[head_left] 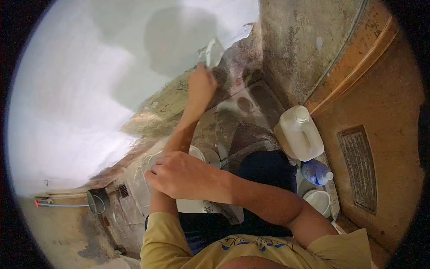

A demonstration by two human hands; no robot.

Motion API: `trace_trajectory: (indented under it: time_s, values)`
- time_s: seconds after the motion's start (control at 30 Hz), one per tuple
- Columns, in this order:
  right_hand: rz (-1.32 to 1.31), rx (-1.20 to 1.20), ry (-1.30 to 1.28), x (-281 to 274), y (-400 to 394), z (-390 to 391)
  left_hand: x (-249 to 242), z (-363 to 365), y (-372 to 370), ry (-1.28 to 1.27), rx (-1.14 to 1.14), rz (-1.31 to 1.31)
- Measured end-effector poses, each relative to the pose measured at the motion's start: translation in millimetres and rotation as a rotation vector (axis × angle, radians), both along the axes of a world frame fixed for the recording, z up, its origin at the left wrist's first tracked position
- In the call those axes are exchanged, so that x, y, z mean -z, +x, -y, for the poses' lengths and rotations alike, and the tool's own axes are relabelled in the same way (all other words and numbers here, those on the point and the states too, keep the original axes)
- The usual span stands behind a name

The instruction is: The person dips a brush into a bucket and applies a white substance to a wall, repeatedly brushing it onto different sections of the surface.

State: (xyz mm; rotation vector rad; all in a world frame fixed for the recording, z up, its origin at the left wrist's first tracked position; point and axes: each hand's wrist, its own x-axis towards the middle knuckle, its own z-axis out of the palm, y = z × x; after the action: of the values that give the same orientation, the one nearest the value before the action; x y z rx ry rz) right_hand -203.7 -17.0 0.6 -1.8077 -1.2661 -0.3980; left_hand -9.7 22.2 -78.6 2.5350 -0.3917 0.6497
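Note:
My left hand [202, 87] reaches up to the wall, its fingers closed around a paintbrush [213, 53]. White paint covers the brush, which is slightly blurred and lies at the lower border of the white paint [89, 89]. Below that border the wall is bare and stained. Across my body, my right hand [181, 175] rests on my left forearm with the fingers curled over it. A white bucket [197, 154] stands under my arms, mostly hidden by them.
On the right stand a translucent jug [309, 141] with a white cap, a blue bottle [316, 172] and a white tub [319, 201], beside a brown door [380, 112] with a vent. A dark bucket [97, 201] and a blue-handled tool [62, 205] are at the far left.

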Motion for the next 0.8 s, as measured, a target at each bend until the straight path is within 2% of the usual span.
trace_trajectory:
  time_s: [0.1,0.2,0.4,0.5,0.6,0.73,0.8]
  values:
    - [-0.003,-0.023,0.036,0,2,0,-1,-39,-24,0.056,-0.085,-0.039]
    - [-0.012,-0.038,0.043,1,2,1,-7,-67,-48,0.057,-0.062,0.012]
    - [-0.037,-0.029,0.004,5,5,-2,0,-43,-47,0.009,-0.066,-0.119]
    - [-0.012,0.015,-0.038,6,6,-3,9,-15,-20,0.067,0.020,-0.012]
    - [-0.022,0.023,-0.048,3,3,-2,4,-7,1,0.022,0.028,-0.031]
    - [-0.055,-0.005,-0.031,1,5,0,-5,-38,-9,0.004,0.051,-0.009]
    - [-0.052,-0.002,-0.018,4,9,-3,-7,-58,-25,0.040,-0.052,-0.036]
